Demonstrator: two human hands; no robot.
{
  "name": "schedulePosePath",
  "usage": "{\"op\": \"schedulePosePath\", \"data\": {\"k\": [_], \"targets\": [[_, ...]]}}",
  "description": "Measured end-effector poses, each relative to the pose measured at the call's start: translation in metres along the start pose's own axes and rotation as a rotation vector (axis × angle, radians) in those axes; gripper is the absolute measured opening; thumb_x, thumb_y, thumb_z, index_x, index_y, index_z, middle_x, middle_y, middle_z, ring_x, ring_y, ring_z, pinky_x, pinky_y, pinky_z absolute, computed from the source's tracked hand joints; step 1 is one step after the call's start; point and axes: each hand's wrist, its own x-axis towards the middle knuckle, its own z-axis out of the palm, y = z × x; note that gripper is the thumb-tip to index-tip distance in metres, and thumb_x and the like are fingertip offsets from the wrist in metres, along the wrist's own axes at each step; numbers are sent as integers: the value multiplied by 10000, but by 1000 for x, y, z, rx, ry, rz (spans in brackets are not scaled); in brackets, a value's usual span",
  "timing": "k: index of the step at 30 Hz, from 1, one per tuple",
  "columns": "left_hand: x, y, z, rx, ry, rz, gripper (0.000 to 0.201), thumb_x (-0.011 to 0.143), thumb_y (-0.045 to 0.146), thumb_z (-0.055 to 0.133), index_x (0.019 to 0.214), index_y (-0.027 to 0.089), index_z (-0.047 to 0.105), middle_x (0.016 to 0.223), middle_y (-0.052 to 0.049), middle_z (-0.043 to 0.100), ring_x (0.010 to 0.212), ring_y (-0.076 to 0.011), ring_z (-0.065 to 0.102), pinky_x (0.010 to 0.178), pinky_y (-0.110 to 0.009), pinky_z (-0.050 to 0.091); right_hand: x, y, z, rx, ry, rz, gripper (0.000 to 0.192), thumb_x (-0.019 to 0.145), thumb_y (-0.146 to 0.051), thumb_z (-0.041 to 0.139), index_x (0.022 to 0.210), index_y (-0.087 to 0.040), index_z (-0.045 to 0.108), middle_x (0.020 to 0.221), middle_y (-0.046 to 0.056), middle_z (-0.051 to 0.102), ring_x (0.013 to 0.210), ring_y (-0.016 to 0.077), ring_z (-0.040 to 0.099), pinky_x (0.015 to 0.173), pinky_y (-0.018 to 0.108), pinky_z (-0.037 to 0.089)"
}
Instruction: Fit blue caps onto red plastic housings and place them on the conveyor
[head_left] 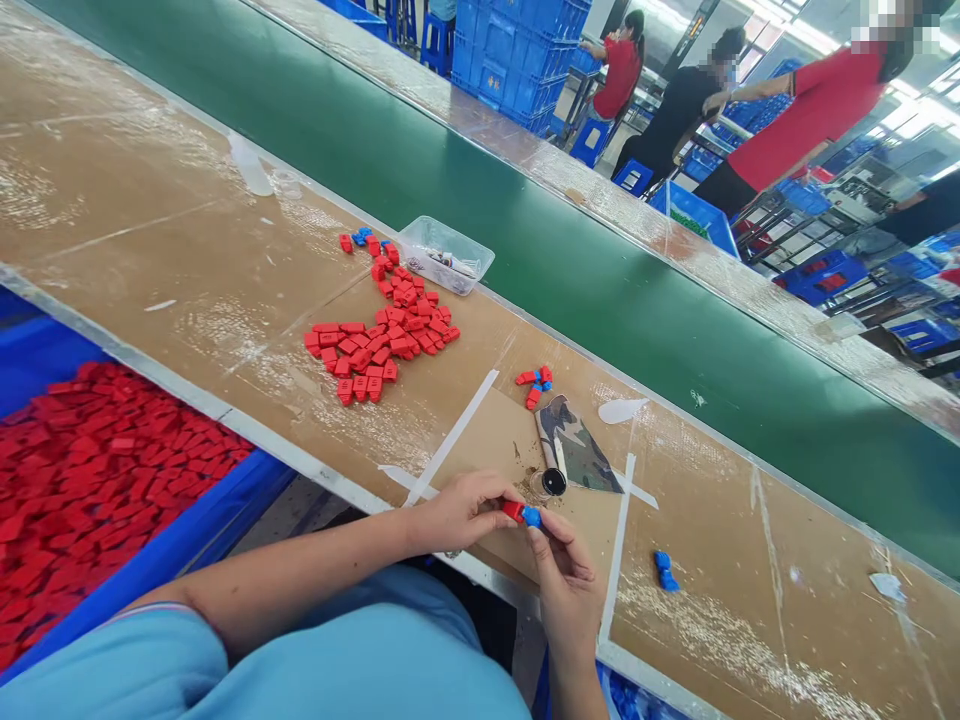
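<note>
Between thumb and fingers, my left hand pinches a small red plastic block. My right hand grips a small blue plastic piece the same way. The two parts meet end to end over a taped board at the table's front edge; whether they are joined I cannot tell. Just beyond my hands stands a small black-topped cylinder beside a camouflage-patterned cloth. A few red-and-blue pieces lie behind it. Another blue piece rests to the right of my right hand.
Many red blocks are spread left of the board, near a clear plastic tray. A blue bin full of red parts stands at lower left. A green conveyor belt runs behind the table. Several people sit or stand beyond it.
</note>
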Motion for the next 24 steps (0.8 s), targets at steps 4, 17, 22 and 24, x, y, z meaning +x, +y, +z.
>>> {"op": "schedulePosePath", "data": {"k": [4,17,22,24], "targets": [[0,0,0,-6,7,4,124,854,215,606,948,148,652,874,-57,664,800,-149,598,718,-238,470,-1,1,0,40,-16,61,225,780,-349,701,935,-188,726,970,100,730,911,226,695,843,410,578],[1,3,-1,84,-31,67,128,894,232,565,964,158,642,890,-62,674,833,-160,591,763,-258,455,5,-5,-10,-196,-118,-133,176,830,-299,641,963,-223,729,967,89,733,920,213,685,846,397,569],[0,1,0,102,-61,88,123,909,222,540,964,166,634,888,-57,665,856,-166,588,783,-262,451,9,-8,-15,-159,-173,-88,181,829,-313,646,964,-227,730,981,92,731,938,219,684,862,405,562],[0,1,0,108,-53,78,111,899,203,547,956,164,634,881,-55,660,845,-163,583,772,-257,450,9,-8,-16,-95,-216,-41,183,823,-321,658,966,-232,730,982,89,731,945,218,685,860,397,565]]}}
